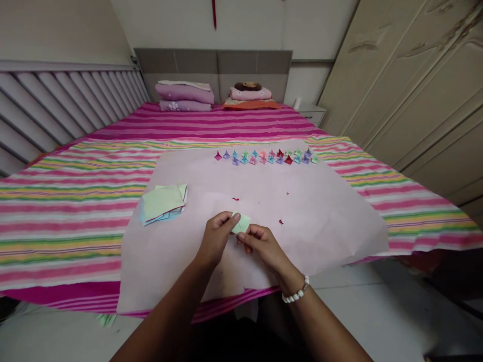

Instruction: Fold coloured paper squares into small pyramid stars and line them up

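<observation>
A small folded square of light green paper (242, 222) is held between my two hands, just above a large white sheet (324, 211). My left hand (219, 234) pinches its left edge, thumb on top. At the lower right corner, my right hand (262, 244) grips the paper between thumb and fingers. Creases show on the paper's face. To the left lies a stack of paper sheets (164, 202), pale green on top with blue, white and red edges below. Several small folded paper stars (263, 157) in many colours stand in two rows at the sheet's far side.
Small red paper scraps (281, 221) lie on the sheet. Beneath is a bed with a striped cover (68, 201). Folded bedding (184, 95) sits by the headboard (196, 63). A railing (68, 100) runs along the left, a wardrobe (407, 85) along the right.
</observation>
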The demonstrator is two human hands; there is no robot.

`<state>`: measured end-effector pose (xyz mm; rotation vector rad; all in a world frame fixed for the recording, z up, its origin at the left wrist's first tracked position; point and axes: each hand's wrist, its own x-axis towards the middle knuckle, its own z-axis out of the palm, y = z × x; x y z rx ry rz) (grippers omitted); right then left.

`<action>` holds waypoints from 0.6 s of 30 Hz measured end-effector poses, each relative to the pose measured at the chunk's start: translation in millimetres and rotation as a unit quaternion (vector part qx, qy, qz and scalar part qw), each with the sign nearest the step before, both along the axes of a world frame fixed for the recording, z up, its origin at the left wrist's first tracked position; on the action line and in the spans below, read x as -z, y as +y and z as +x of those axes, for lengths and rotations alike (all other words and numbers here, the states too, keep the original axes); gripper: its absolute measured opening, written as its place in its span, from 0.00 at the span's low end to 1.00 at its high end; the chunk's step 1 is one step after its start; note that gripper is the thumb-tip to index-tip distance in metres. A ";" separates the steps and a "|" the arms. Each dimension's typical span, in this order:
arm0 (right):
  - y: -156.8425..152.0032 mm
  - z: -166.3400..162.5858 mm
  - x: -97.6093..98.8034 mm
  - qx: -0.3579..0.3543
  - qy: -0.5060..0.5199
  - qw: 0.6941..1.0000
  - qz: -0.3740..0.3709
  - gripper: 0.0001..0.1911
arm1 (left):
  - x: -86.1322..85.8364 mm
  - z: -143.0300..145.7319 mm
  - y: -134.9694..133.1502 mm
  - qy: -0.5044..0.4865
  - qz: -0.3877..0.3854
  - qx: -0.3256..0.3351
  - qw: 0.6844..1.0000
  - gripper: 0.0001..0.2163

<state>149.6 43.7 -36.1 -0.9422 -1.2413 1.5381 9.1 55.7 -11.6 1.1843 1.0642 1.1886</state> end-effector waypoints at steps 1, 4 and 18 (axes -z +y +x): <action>-0.6 -0.6 0.0 -0.001 0.013 1.000 -0.002 0.15 | 0.3 0.0 0.0 -0.004 -0.002 -0.001 1.000 0.13; -2.3 -2.1 -0.4 0.001 0.035 0.999 -0.008 0.14 | -0.9 1.2 -0.6 0.010 -0.013 -0.012 1.000 0.15; -5.3 -3.8 9.5 0.018 0.049 0.998 -0.040 0.14 | 4.7 5.5 -3.1 0.010 -0.052 0.016 0.998 0.15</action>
